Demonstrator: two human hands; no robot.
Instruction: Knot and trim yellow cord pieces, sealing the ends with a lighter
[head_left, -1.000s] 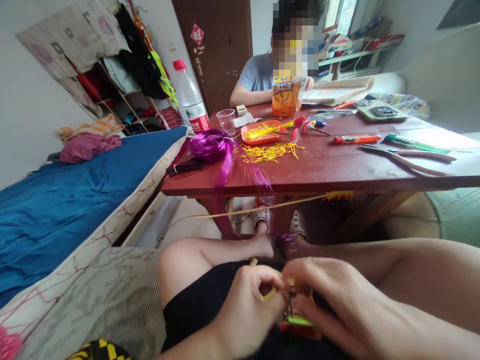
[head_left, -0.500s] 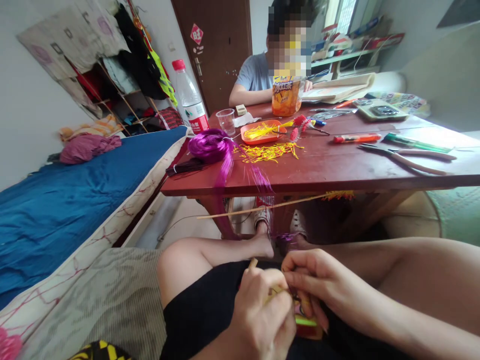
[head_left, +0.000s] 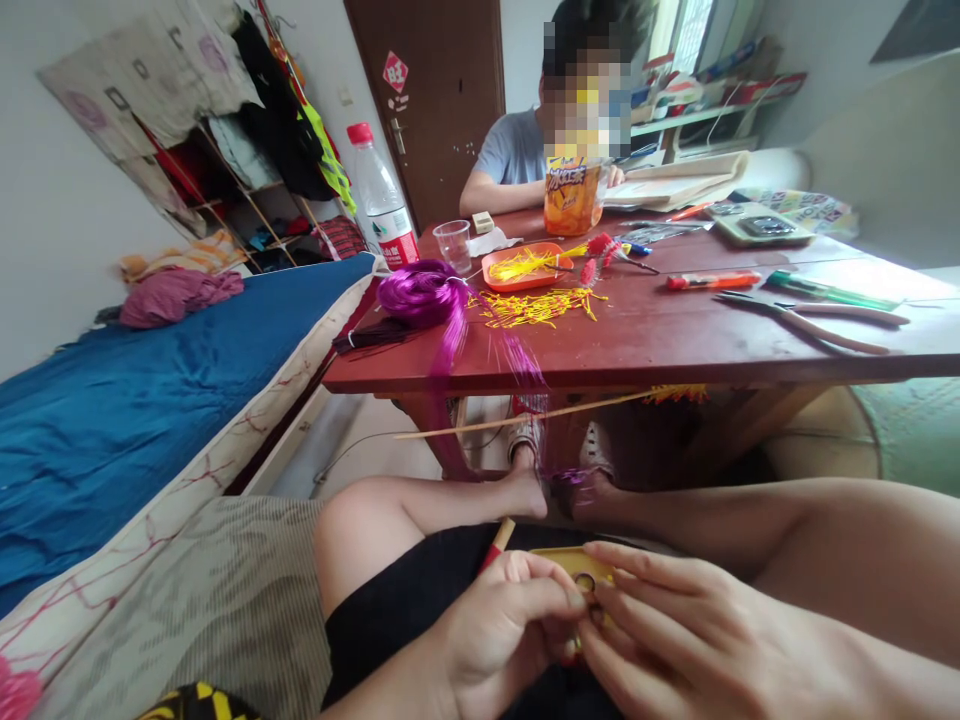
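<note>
Over my lap, my left hand (head_left: 514, 625) is closed in a pinch, its thumb and forefinger pressed together. Close against its fingertips, the fingers of my right hand (head_left: 682, 625) also come together. Whatever they pinch is too small and too covered to make out. Just above the fingertips shows a small dark ring shape (head_left: 585, 581); I cannot tell whether it is loose or printed. Behind and beneath the hands lies a yellow flat thing (head_left: 551, 553), mostly hidden. A stick with a red wrapped part (head_left: 501, 541) pokes out beyond my left hand.
On the red table (head_left: 600, 350) are a purple strand bundle (head_left: 420, 290), yellow wire pieces (head_left: 536, 307), an orange tray (head_left: 517, 283), pliers (head_left: 810, 318), a water bottle (head_left: 381, 200) and a tea bottle (head_left: 574, 197). A person (head_left: 502, 160) sits opposite. A thin stick (head_left: 517, 418) crosses below the table edge.
My left hand has turned and opened out from a tighter fist. My right hand has shifted and its fingers now stretch over the yellow thing, more of which shows.
</note>
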